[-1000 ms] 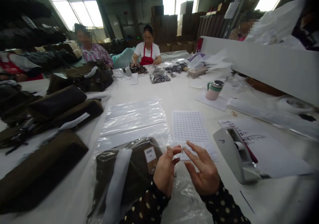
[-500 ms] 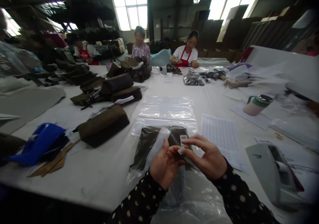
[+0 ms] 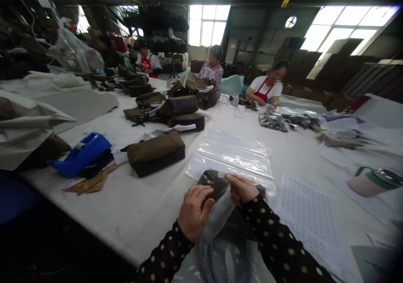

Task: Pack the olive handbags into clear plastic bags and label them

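A dark olive bag [image 3: 206, 187] lies in a clear plastic bag [image 3: 217, 249] before me, with a pale grey strap [image 3: 220, 216] across it. My left hand [image 3: 195, 209] rests on the bag's left side, fingers stretched out and holding nothing. Near the bag's top edge, my right hand [image 3: 241, 188] has thumb and forefinger pinched at a small white sticker [image 3: 221, 174]. The curled fingers hide part of what they grip. Just beyond both hands lies a stack of flat clear plastic bags [image 3: 234, 150].
Left are an olive pouch [image 3: 154, 153], a blue tape dispenser [image 3: 82, 153] and several more bags [image 3: 179, 106]. A printed label sheet [image 3: 310, 211] and a lidded mug [image 3: 374, 182] sit right. Co-workers [image 3: 264, 87] sit across the table.
My view has swung right to left, so things appear further right. My hands have parted; the left now lies flat on the bag, and the right has brought the sticker to its top edge.
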`<state>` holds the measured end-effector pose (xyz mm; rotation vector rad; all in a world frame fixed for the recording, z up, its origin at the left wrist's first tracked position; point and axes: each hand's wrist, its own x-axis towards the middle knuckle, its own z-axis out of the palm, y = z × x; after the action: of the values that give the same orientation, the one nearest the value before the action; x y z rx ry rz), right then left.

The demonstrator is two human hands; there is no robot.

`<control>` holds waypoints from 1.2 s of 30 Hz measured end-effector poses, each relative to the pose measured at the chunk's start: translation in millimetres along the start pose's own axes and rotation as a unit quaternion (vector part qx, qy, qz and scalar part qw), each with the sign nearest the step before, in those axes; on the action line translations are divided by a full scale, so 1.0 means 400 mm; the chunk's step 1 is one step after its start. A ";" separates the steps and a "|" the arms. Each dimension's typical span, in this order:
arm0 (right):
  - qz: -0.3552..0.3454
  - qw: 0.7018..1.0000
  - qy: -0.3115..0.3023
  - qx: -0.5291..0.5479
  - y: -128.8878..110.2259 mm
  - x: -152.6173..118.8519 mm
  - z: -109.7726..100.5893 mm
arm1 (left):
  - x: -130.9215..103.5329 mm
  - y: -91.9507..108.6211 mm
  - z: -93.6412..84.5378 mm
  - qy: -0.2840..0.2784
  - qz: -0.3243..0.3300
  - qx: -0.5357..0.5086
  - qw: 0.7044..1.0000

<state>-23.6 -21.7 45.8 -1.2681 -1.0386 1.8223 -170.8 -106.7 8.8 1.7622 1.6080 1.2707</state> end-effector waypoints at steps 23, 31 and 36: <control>0.147 0.983 0.037 -0.108 0.070 0.113 0.005 | 0.107 -0.140 0.056 -0.065 0.171 0.170 0.968; -0.172 0.742 0.055 -0.646 0.052 0.084 -0.011 | 0.106 -0.160 0.026 -0.110 0.151 0.127 0.974; -0.270 0.702 -0.113 -0.649 0.006 0.033 0.070 | -0.129 -0.222 -0.092 0.003 -0.169 0.086 0.982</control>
<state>-54.4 -17.9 44.0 -1.1306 -2.7268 0.5896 -244.6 -144.1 -62.7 1.4925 1.9706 1.0043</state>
